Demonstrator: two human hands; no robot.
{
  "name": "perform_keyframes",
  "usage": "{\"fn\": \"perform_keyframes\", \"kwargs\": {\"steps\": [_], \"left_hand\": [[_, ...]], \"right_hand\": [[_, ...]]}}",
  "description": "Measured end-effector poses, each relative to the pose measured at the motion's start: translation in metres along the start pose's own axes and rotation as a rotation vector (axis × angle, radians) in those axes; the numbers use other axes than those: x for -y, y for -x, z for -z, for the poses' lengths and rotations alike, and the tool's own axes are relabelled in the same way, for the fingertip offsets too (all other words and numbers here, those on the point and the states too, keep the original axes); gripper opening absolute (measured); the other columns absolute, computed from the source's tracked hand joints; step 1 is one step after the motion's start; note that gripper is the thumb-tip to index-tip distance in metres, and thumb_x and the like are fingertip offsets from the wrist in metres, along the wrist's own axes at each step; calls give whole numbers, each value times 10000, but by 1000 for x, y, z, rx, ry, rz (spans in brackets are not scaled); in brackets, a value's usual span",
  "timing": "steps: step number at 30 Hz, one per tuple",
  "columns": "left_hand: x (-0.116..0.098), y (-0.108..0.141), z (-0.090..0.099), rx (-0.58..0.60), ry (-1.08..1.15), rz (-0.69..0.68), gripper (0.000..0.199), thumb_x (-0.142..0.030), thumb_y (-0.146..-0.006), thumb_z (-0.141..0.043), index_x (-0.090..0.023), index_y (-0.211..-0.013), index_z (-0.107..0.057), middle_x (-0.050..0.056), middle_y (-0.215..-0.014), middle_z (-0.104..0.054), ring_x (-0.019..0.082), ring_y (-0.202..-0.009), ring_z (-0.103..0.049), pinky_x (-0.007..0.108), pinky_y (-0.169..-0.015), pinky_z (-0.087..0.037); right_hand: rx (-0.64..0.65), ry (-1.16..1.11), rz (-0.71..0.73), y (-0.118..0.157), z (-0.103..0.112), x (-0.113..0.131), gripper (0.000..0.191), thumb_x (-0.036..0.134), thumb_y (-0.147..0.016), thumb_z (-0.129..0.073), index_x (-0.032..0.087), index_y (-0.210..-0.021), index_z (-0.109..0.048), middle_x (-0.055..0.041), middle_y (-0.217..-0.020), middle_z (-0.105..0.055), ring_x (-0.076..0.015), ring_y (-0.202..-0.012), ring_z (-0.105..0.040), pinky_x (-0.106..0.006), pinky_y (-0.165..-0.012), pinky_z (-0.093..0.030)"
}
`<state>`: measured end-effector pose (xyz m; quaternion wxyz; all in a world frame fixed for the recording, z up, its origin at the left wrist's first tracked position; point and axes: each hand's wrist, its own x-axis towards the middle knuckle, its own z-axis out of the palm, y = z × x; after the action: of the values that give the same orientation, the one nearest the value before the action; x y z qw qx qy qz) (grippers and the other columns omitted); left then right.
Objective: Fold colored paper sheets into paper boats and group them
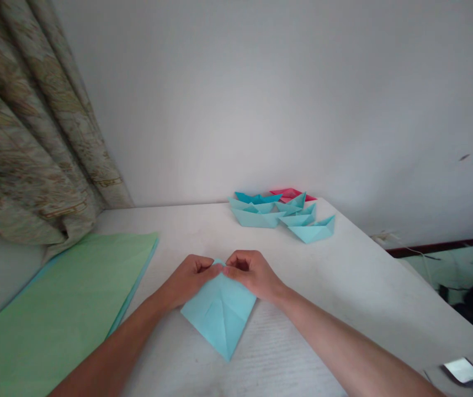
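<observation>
A white tabletop (pixel 344 286) runs out from the person toward a plain pale wall (pixel 261 99). A patterned beige curtain (pixel 25 138) hangs in folds at ten o'clock, and a stack of green paper sheets (pixel 66 309) lies at nine o'clock. At twelve to one o'clock, near the far edge, sit several pale-blue origami boats (pixel 256 216), with a red paper boat (pixel 290 193) behind them. A small device with a bright screen (pixel 463 370) lies at four o'clock.

A folded pale-blue paper diamond (pixel 219 314) lies flat on the table, directly below and between the left hand (pixel 186 281) and the right hand (pixel 250 273). Its lower tip points to six o'clock. Its upper corner sits where the curled fingers (pixel 207 267) of both hands meet, each hand pinching the paper between thumb and forefinger.
</observation>
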<state>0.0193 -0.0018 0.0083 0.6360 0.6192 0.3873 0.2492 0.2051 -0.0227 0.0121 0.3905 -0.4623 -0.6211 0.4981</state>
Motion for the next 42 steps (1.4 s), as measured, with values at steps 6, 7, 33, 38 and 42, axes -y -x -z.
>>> {"fn": "perform_keyframes", "kwargs": {"steps": [6, 7, 33, 38, 42], "left_hand": [[-6, 0, -5, -169, -178, -168, 332, -437, -811, -520, -167, -619, -543, -55, -511, -395, 94, -476, -349, 206, -445, -252], [-7, 0, -6, -194, -187, -181, 322, -432, -814, -516, -168, -631, -549, -53, -516, -408, 97, -481, -362, 205, -447, -262], [-7, -4, 1, -268, 371, 114, 281, -330, -618, -783, -104, -771, -718, 107, -762, -739, 219, -675, -676, 314, -650, -540], [-6, -6, 1, -297, 393, 103, 275, -311, -601, -797, -89, -744, -720, 114, -753, -741, 214, -663, -676, 318, -661, -546], [-6, -8, 4, -467, 438, 56, 281, -309, -595, -800, -85, -741, -713, 99, -716, -737, 207, -624, -670, 324, -635, -555]], "right_hand": [[38, 1, -13, 2, -2, 0, 286, 415, -718, -684, 161, -624, -595, 43, -536, -475, -80, -493, -391, -203, -448, -283], [37, -4, -22, 2, -2, 1, 298, 423, -717, -683, 161, -615, -588, 44, -528, -470, -79, -486, -384, -204, -444, -275], [-259, -241, -191, -8, 6, -1, 370, 456, -600, -746, 167, -531, -526, 49, -466, -468, -75, -427, -379, -222, -427, -278], [-232, -244, -182, -8, 6, -5, 346, 465, -605, -740, 160, -583, -579, 41, -497, -509, -80, -434, -397, -226, -431, -278], [-133, -205, -194, -7, 4, -2, 339, 464, -600, -740, 147, -638, -628, -7, -571, -619, -119, -503, -529, -242, -503, -389]]}}
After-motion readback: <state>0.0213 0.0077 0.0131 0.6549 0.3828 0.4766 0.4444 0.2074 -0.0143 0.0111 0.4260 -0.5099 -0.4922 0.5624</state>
